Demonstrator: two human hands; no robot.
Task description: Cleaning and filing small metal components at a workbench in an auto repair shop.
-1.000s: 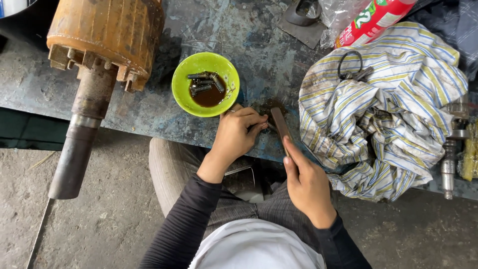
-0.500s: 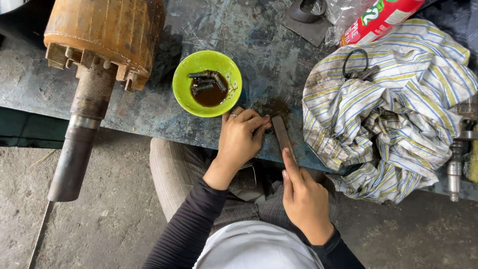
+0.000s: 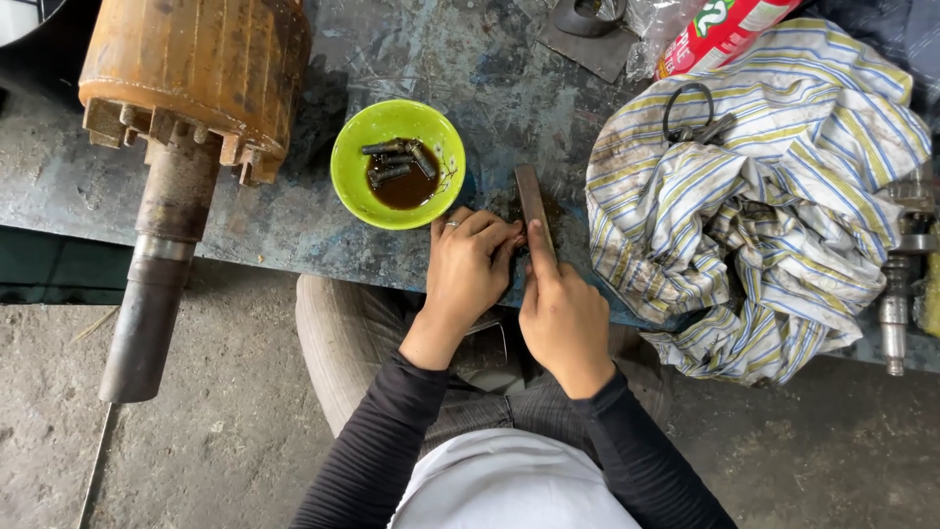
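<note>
- The right hand (image 3: 566,318) is closed in a grip on a flat, dark metal file (image 3: 534,211), with the forefinger laid along the blade; the file lies on the surface (image 3: 294,211) just right of the green bowl.
- The left hand (image 3: 470,264) is curled with the fingertips pressed beside the file; whatever is pinched there is hidden, so the state of that grip cannot be told.
- A red package with green and white print (image 3: 720,31) is seen at the top edge, cut off by the frame.
- A glossy green bowl (image 3: 352,171) holds dark oily liquid and several small metal cylinders.
- A rusty orange rotor with a grey steel shaft (image 3: 186,88) overhangs the surface edge at left.
- A crumpled striped cloth (image 3: 783,206) is heaped at right, with a metal ring and small parts resting on it.
- The surface is worn, scratched blue-grey metal.
</note>
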